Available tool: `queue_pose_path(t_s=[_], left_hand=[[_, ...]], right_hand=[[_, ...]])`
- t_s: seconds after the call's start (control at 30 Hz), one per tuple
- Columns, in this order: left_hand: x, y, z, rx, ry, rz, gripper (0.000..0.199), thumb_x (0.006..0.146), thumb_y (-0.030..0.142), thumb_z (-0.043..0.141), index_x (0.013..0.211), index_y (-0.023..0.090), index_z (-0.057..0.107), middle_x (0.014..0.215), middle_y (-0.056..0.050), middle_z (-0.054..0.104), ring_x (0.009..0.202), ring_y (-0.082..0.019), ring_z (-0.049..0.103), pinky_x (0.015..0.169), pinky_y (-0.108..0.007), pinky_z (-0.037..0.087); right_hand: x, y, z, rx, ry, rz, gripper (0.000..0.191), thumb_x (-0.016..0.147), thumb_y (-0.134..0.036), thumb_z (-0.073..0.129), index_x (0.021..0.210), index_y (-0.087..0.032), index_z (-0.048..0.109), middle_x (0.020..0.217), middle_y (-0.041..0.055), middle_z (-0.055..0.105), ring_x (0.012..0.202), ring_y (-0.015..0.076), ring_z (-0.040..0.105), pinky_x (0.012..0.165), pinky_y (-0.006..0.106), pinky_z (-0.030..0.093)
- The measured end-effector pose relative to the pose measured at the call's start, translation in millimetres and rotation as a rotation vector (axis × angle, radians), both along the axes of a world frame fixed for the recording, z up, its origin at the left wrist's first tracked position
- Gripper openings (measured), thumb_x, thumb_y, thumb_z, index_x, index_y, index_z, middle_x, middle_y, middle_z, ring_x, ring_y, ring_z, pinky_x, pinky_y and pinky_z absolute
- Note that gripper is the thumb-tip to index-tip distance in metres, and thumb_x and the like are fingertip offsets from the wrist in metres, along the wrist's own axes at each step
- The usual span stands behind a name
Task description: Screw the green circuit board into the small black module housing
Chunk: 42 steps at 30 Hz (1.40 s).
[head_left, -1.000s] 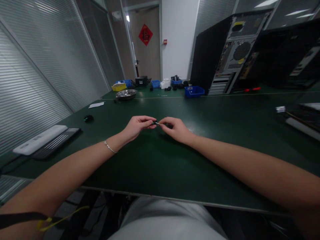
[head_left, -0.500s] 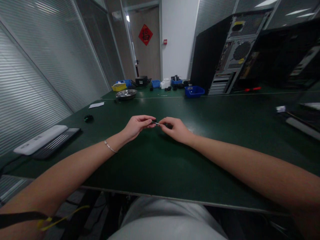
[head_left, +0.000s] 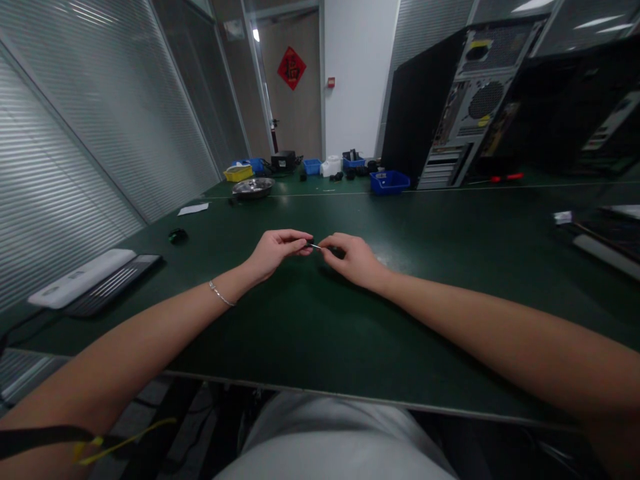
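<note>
Computer case (head_left: 425, 113) toward far edge of table (head_left: 320, 333), white-and-black device (head_left: 80, 279) near left edge. Small dark piece (head_left: 311, 241) pinched in left hand (head_left: 275, 252); thin rod (head_left: 315, 247) bridges to right hand's (head_left: 353, 259) narrow pinch.

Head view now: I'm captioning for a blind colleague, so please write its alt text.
Bare left hand pinches a small dark object; a thin shiny rod spans from it to the bare right hand, over a dark green table. A black rectangular computer tower stands beyond.

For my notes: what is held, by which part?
Left hand holds a small dark piece, gripped part hidden; right hand touches a shiny rod's tip, perhaps pinching.
</note>
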<state>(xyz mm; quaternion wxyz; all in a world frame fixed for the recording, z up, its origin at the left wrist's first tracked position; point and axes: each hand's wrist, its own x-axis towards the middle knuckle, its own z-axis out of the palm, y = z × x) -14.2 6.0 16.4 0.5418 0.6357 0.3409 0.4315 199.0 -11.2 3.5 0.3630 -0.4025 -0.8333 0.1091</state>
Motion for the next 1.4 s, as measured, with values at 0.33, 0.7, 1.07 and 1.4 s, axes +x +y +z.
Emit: queue_pose_path(t_s=[0.33, 0.7, 1.07, 1.4], left_hand=[[-3, 0, 2.3, -0.199, -0.044, -0.073, 0.021, 0.083, 0.010, 0.064, 0.104, 0.009, 0.069, 0.095, -0.013, 0.073, 0.085, -0.015, 0.070, 0.083, -0.025, 0.055], [-3, 6, 1.3, -0.196, -0.203, -0.042, 0.018, 0.083, 0.006, 0.063, 0.099, 0.011, 0.055, 0.092, -0.008, 0.070, 0.091, -0.019, 0.070, 0.089, -0.032, 0.055], [-9, 16, -2.2, -0.177, -0.229, 0.059, 0.014, 0.082, 0.012, 0.066, 0.096, 0.013, 0.064, 0.092, -0.006, 0.066, 0.092, -0.015, 0.065, 0.088, -0.027, 0.051], [-2, 4, 1.8, -0.195, -0.033, -0.009, 0.028, 0.086, 0.033, 0.063, 0.104, 0.013, 0.058, 0.078, -0.005, 0.066, 0.067, -0.014, 0.062, 0.060, -0.024, 0.047]], right_hand=[[3, 3, 1.0, -0.041, 0.052, 0.146, 0.019, 0.087, -0.023, 0.054, 0.097, -0.020, 0.070, 0.090, 0.0040, 0.068, 0.078, 0.0160, 0.059, 0.069, 0.028, 0.043], [2, 9, -3.6, -0.055, 0.160, 0.142, 0.020, 0.087, -0.021, 0.052, 0.095, -0.016, 0.070, 0.088, 0.0047, 0.069, 0.076, 0.0153, 0.060, 0.067, 0.026, 0.043], [2, 5, -0.4, -0.076, 0.174, 0.155, 0.020, 0.088, -0.022, 0.052, 0.096, -0.017, 0.070, 0.088, 0.0044, 0.069, 0.073, 0.0147, 0.059, 0.064, 0.026, 0.043], [2, 6, -0.6, -0.082, 0.178, 0.163, 0.020, 0.087, -0.021, 0.052, 0.095, -0.016, 0.070, 0.088, 0.0048, 0.070, 0.075, 0.0150, 0.059, 0.066, 0.027, 0.044]])
